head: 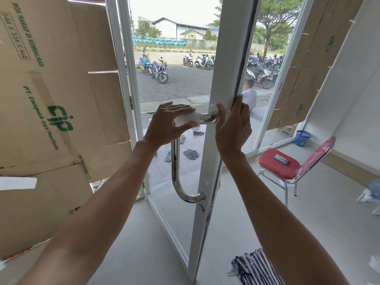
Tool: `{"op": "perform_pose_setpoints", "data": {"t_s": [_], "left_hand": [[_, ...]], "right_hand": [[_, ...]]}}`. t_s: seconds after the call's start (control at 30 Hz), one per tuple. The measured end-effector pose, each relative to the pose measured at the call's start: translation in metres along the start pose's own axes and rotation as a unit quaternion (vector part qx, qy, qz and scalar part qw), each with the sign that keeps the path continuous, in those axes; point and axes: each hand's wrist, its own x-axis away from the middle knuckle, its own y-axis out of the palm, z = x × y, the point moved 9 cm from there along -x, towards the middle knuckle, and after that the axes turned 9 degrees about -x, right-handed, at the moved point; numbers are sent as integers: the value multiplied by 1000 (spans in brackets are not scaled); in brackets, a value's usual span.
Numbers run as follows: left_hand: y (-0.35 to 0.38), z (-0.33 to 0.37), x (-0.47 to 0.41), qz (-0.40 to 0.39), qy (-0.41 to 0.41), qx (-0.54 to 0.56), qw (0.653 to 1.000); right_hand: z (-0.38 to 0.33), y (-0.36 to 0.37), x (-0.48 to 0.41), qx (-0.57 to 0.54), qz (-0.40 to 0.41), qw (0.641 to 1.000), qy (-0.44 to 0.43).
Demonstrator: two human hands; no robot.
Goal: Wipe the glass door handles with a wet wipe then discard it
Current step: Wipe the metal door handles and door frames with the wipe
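A bright room with a pale tiled floor (236, 233) opens through white-framed glass doors onto a paved lot full of parked motorcycles (160, 70). Flattened brown cardboard sheets with green lettering (51, 112) cover the glazing on the left, and more cardboard hangs on the right. In the middle stands a white-framed glass door (224, 79), swung partly open and seen nearly edge on. A curved, polished chrome pull handle (176, 173) is fixed to its frame, running from an upper mount down to a lower mount near the lock. The left hand (168, 122) is closed around a crumpled white wet wipe (188, 118), pressing it over the upper bend of the handle, close to the upper mount. The right hand (234, 128) grips the door's vertical edge just beside that mount, thumb on the near face and fingers wrapped behind. To the right, a red-cushioned chair with a metal frame (278, 166) stands on the floor, a small teal and red packet (281, 158) lying on its seat. Beyond it, a blue plastic basket (302, 138) sits by the far wall.
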Motion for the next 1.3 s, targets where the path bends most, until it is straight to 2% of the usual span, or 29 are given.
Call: {"op": "perform_pose_setpoints", "data": {"t_s": [0.27, 0.47, 0.77, 1.07, 1.3], "left_hand": [[2, -3, 3, 22, -22, 17, 999], [-3, -7, 2, -4, -56, 45, 997], [1, 19, -6, -40, 34, 0, 999], [-7, -13, 6, -31, -27, 40, 998], [-9, -12, 12, -31, -73, 24, 997]], "right_hand": [[5, 1, -1, -15, 8, 1000, 2], [10, 1, -6, -22, -10, 1000, 6], [7, 1, -5, -27, -16, 999, 13], [-1, 1, 1, -16, -12, 1000, 10], [-4, -2, 5, -16, -4, 1000, 25]]}}
